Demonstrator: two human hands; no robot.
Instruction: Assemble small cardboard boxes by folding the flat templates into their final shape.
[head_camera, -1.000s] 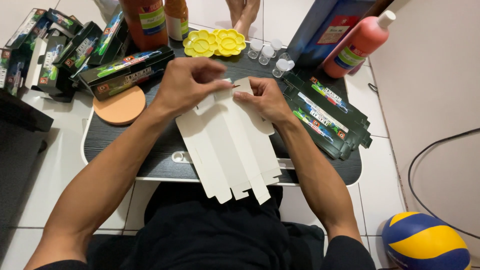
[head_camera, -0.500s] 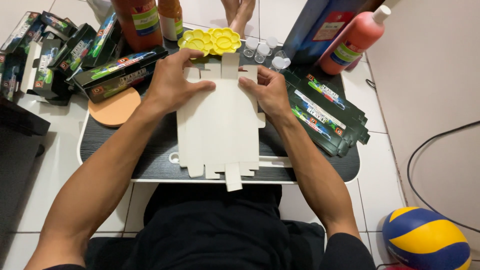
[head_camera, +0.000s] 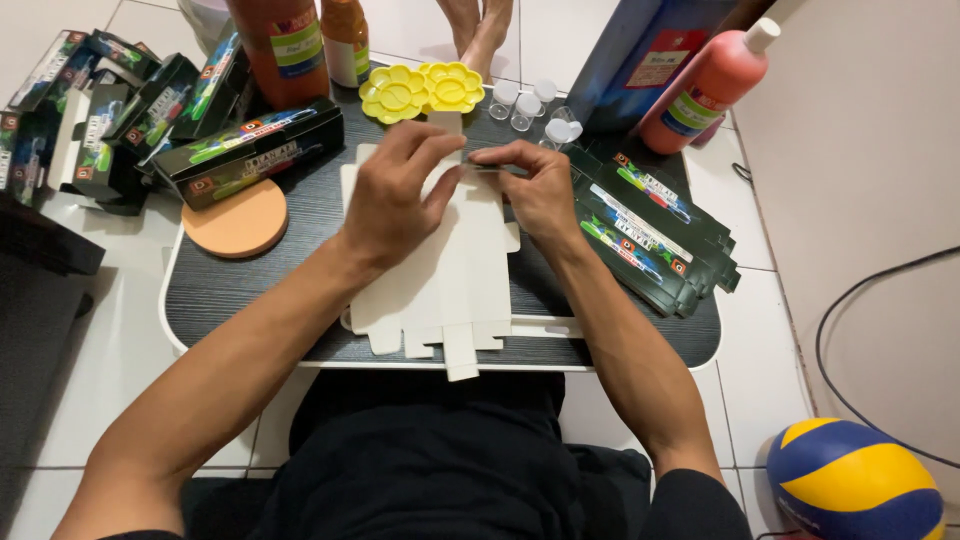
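A flat white unfolded carton blank (head_camera: 455, 280) lies plain side up on the dark tray table (head_camera: 250, 280), its bottom flaps hanging over the near rim. My left hand (head_camera: 395, 195) presses on its upper left part, fingers pinching the top flap. My right hand (head_camera: 535, 190) pinches the same top edge from the right. Both hands meet near the blank's far end, just below two yellow flower-shaped palettes (head_camera: 420, 90).
A stack of flat dark printed cartons (head_camera: 650, 235) lies at the table's right. Assembled dark boxes (head_camera: 245, 150) and more at far left (head_camera: 90, 110). An orange round disc (head_camera: 235, 218), small clear cups (head_camera: 530, 105), orange and pink bottles (head_camera: 705, 85), someone's bare feet (head_camera: 480, 25), a ball (head_camera: 855, 485).
The blank slid away from me and now lies flat on the table. Both hands moved up to its far edge and pinch the top flap.
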